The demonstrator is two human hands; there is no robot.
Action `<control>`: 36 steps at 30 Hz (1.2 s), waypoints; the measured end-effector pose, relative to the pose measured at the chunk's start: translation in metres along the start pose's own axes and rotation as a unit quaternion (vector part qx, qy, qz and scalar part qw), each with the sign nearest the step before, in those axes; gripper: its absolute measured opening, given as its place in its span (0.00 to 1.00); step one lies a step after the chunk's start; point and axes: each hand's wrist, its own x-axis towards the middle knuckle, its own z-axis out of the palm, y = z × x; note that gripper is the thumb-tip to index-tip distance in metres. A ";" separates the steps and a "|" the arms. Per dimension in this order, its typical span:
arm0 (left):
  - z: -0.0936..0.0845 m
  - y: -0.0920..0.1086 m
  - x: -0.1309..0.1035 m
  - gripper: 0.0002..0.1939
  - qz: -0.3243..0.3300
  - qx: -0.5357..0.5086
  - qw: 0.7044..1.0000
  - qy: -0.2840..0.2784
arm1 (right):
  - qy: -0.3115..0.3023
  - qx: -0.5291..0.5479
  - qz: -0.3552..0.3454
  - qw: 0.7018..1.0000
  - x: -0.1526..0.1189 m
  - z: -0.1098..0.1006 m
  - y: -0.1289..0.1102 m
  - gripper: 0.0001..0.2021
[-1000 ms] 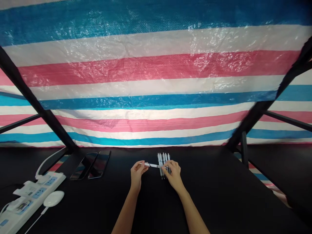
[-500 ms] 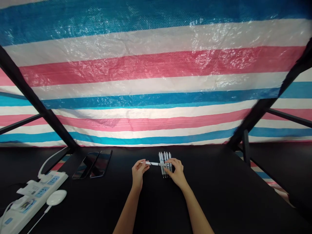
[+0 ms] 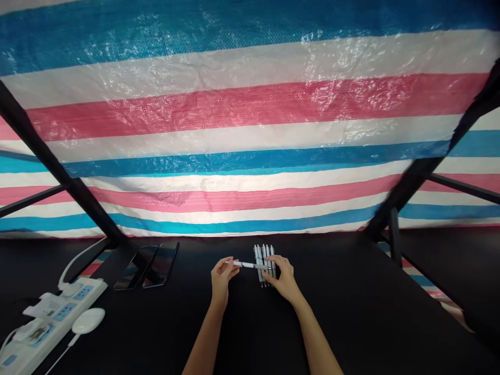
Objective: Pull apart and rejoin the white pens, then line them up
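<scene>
My left hand point(image 3: 221, 278) is closed in a pinch on one end of a white pen point(image 3: 246, 264). The pen is held level and points to the right, its grey front end crossing over a row of pens. Around that front end is my right hand point(image 3: 284, 277), with thumb and fingers apart; no firm grip on the pen shows. Several white pens with grey grips point(image 3: 259, 256) lie side by side on the black tabletop point(image 3: 250, 323), directly under the held pen. My right fingers partly hide the rightmost ones.
Two dark phones point(image 3: 136, 267) lie at the left, partly overlapping. A white power strip point(image 3: 58, 315) with plugs and cables stands at the lower left, beside a round white charger point(image 3: 89, 320). Black frame bars point(image 3: 414, 182) rise at both sides before a striped tarp point(image 3: 234, 109).
My right thumb and fingers have spread slightly further apart around the pen's front end. My left hand still pinches the pen, and the view has shifted a little.
</scene>
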 end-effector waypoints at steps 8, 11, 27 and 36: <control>0.000 -0.001 0.001 0.21 -0.001 0.001 1.000 0.001 | -0.006 -0.017 -0.017 1.000 0.000 0.004 -0.007 0.19; 0.000 -0.002 0.002 0.21 0.005 0.001 1.000 0.005 | -0.001 -0.020 -0.023 1.000 0.001 0.002 -0.004 0.10; 0.002 0.000 0.000 0.24 0.012 0.008 1.000 0.021 | 0.015 -0.053 -0.048 0.997 0.001 0.006 -0.006 0.11; -0.007 -0.009 0.005 0.21 0.093 0.058 0.988 0.108 | 0.029 0.000 -0.022 0.999 0.002 0.001 -0.001 0.12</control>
